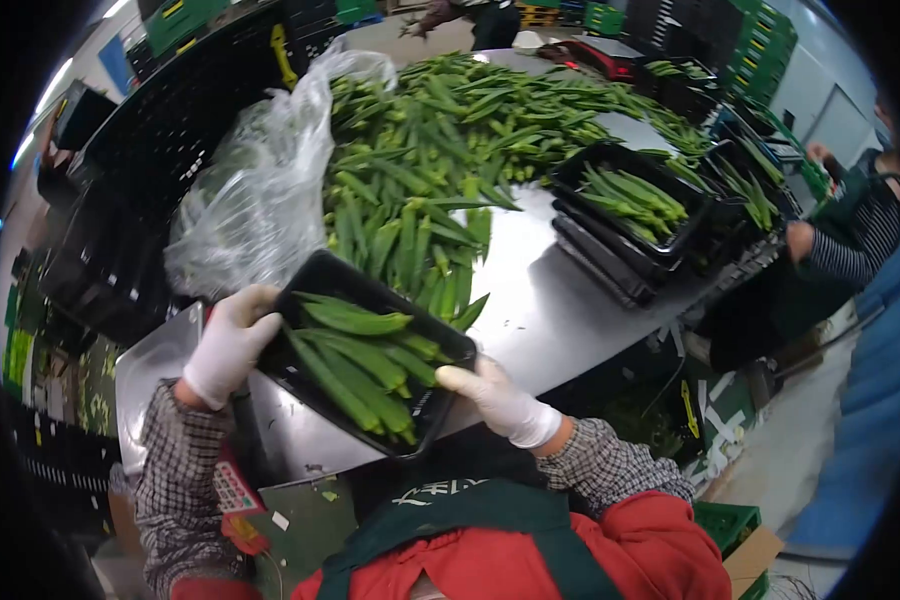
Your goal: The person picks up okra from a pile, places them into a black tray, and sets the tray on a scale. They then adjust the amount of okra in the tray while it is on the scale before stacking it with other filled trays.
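Observation:
Between my two gloved hands is a black plastic tray [300,272], tilted, with several okra pods [365,365] lying lengthwise in it. My left hand [232,345] grips its upper left corner, thumb over the rim. On the right side, my right hand [500,400] holds the rim, with thumb and fingertips at the edge near the pod ends. Both hands wear white gloves. Just beyond the tray, a large heap of loose okra [450,130] spreads over the metal table [530,300].
Clear plastic bagging [260,190] lies left of the heap against a black crate [190,110]. Stacked black trays [605,265], the top one holding okra, stand at the right. A co-worker [840,240] in a striped sleeve is beyond them. A scale keypad [235,487] shows below my left hand.

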Available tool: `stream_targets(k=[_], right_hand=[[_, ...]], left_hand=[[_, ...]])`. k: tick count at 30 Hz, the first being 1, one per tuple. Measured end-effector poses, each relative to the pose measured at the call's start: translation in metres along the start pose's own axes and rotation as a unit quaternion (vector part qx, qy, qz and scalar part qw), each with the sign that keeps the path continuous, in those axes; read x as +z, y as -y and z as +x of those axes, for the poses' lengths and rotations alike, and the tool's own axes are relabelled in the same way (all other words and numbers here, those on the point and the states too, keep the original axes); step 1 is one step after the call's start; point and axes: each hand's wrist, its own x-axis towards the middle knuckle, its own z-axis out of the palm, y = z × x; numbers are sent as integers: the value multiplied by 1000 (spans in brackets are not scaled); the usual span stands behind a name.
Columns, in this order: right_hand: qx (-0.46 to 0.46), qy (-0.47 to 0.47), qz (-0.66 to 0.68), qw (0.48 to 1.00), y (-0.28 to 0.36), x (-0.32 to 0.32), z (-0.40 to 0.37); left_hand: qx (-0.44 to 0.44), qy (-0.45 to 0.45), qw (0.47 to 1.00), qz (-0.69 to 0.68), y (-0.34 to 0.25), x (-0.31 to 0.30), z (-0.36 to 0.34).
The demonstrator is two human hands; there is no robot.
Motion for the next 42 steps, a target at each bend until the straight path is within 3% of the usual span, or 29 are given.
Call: stream_targets(k=[1, 2, 4, 8, 11, 13, 16, 17, 18, 19, 20, 21, 22, 23, 24, 25, 28, 31, 35, 42], right_hand=[[-30, -41, 28, 998, -2, -17, -7], [5, -82, 68, 994, 0, -38, -19], [-41, -153, 77, 984, 24, -61, -39], [-36, -269, 17, 962, 41, -122, -74], [-49, -315, 11, 948, 44, -146, -82], [-50, -327, 18, 943, 49, -152, -93], [10, -372, -87, 924, 70, -147, -121], [34, -373, -163, 913, 78, -142, -129], [56, -372, -237, 896, 82, -139, -134], [31, -367, -262, 892, 78, -136, -136], [34, -350, -258, 900, 75, -131, -134], [36, -318, -259, 911, 72, -122, -127], [36, -286, -260, 922, 66, -111, -117], [43, -247, -251, 935, 57, -97, -105], [49, -208, -241, 947, 47, -83, -92], [-32, -147, -320, 936, 34, -74, -77], [-212, -27, -472, 855, 9, -52, -36], [-186, -27, -444, 876, -17, -42, -12], [-241, -43, -500, 831, -28, -43, -1], [-226, -45, -460, 858, -32, -46, 1]], left_hand=[[14, 14, 1000, 24, -3, 19, 19], [28, 26, 998, 48, -6, 37, 37], [112, 26, 990, 79, -6, 71, 71], [114, 45, 992, 32, -41, 103, 93], [129, 25, 988, 88, -53, 94, 88], [218, -50, 950, 217, -45, 66, 89], [250, -170, 907, 293, -38, -9, 79], [272, -219, 878, 329, -33, -44, 76], [283, -292, 772, 488, -36, -79, 69], [279, -346, 698, 561, -39, -114, 62], [207, -359, 658, 629, -50, -145, 51], [267, -414, 541, 682, -22, -224, 49], [169, -437, 448, 761, -23, -254, 34], [121, -473, 410, 770, 6, -319, 27], [42, -496, 414, 762, 16, -332, 19], [-133, -426, 501, 741, 24, -360, 13], [-158, -347, 451, 807, 39, -378, 0], [-32, -466, 613, 637, 43, -420, 6], [-206, -433, 617, 624, 10, -394, 12], [-249, -461, 620, 585, -23, -384, 17]])
